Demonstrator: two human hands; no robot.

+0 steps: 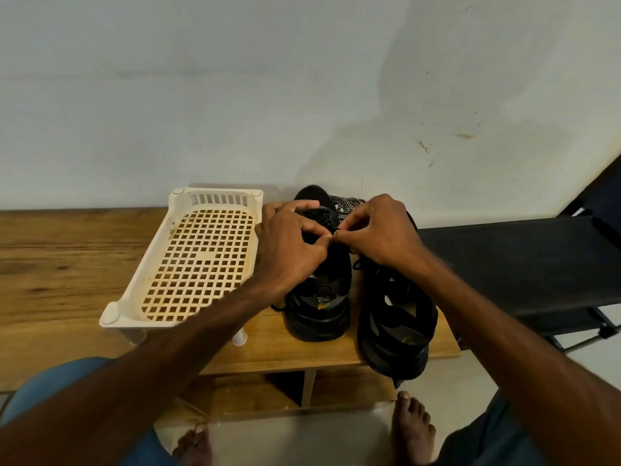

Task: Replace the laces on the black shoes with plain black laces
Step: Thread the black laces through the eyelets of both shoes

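Two black shoes stand heel-towards-me on a low wooden table (67, 257). The left shoe (319, 297) is under both hands; the right shoe (396, 331) sits nearer, at the table's front edge. My left hand (289, 243) and my right hand (379, 230) meet over the left shoe's lacing, fingertips pinching a plain black lace (322, 218). A black-and-white patterned lace (346, 203) lies behind the shoes near the wall. Most of the lacing is hidden by my hands.
A white perforated plastic rack (188, 264) stands on the table left of the shoes. A dark folding cot or chair (521, 264) is at the right. The wall is close behind. My bare feet (413, 428) rest on the floor below the table.
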